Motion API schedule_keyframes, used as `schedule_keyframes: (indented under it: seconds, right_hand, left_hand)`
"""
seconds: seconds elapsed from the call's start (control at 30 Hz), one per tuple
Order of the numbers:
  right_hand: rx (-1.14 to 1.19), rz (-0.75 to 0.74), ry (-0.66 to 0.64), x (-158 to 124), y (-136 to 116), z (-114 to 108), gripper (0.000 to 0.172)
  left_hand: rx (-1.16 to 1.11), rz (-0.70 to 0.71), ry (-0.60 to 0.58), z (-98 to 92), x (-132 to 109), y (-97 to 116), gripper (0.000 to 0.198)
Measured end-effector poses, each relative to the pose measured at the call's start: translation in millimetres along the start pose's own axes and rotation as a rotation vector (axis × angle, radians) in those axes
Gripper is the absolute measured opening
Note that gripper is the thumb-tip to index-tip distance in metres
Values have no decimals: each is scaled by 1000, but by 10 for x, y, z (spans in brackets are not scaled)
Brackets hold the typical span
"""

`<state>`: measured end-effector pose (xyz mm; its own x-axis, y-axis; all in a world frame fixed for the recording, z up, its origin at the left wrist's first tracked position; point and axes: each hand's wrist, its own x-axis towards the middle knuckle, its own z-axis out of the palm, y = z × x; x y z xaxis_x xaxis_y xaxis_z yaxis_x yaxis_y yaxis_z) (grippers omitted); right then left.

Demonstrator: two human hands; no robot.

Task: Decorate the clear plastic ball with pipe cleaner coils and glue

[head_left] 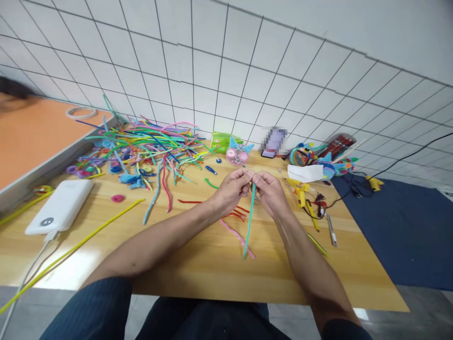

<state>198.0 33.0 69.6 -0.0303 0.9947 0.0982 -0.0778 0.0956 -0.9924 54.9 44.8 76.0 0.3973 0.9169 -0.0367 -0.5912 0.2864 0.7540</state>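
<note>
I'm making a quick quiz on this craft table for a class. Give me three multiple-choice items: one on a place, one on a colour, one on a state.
1. Where does the white power bank lie?
A. table's left side
B. table's right side
C. on the blue mat

2. What colour is the pipe cleaner that both hands hold?
A. red
B. teal
C. yellow

3. How is it held?
A. lying flat
B. coiled up
C. hanging from pinched fingers

Answers: 1 A, it sits left of the left hand. 2 B, teal strand. 3 C, left and right hand pinch its top.
</note>
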Motion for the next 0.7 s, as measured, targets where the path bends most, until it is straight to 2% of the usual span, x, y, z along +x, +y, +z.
schedule_keyframes:
  seconds: [0.1,0.2,0.3,0.4,0.53,0.7]
  right_hand:
    - [-1,-32,-13,-5,-24,-27,52]
    - [59,-5,-78,3,-99,-87,51]
    - [132,57,-145,17,-215,-172,50]
    - [144,84,-161,32,-312,-233,51]
    - [136,115,-175,52,-344,-244,52]
    - [66,93,-145,93,-336,-219,50]
  left_hand:
    - [-118,-2,62,180,-64,-8,36]
    - [-149,14,71,258,-107,10,36]
    - [-42,10,-24,214,-99,95,43]
    - [197,24,-168,114,-18,235,51]
    - [411,77,-286,31,100,375,49]
    - [310,93,-176,67,115,349,49]
